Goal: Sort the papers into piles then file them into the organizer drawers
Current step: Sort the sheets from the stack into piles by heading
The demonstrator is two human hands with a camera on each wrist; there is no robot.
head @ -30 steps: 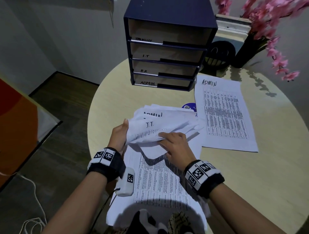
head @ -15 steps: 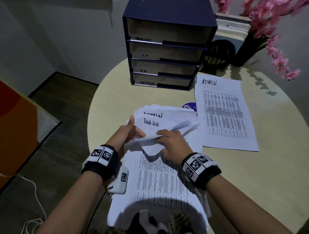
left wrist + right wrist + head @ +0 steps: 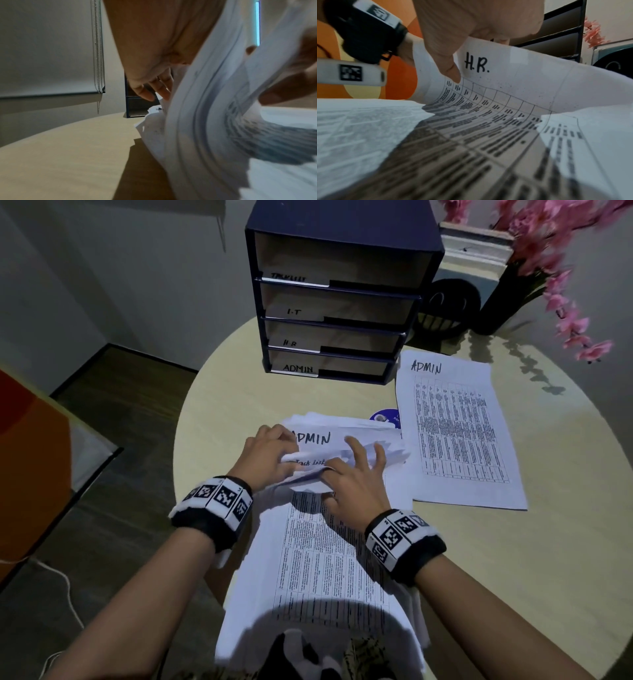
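Currently sorting: left hand [image 3: 268,462] curls fingers [image 3: 274,435] round paper stack [image 3: 325,559] tops, right hand [image 3: 354,487] pinches lifted sheets; next, separate one by label.

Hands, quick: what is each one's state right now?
Left hand: closed, gripping the bent-back top sheets of the paper stack.
Right hand: closed, pinching lifted sheets of the same stack, thumb on the H.R. sheet.

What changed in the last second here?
Both hands slid forward over the fanned white paper stack: left hand and right hand leafed past the I.T. sheet, then bent down the Task List sheet, baring more of the stack's ADMIN sheet. The separate ADMIN sheet and dark blue drawer organizer stayed put.
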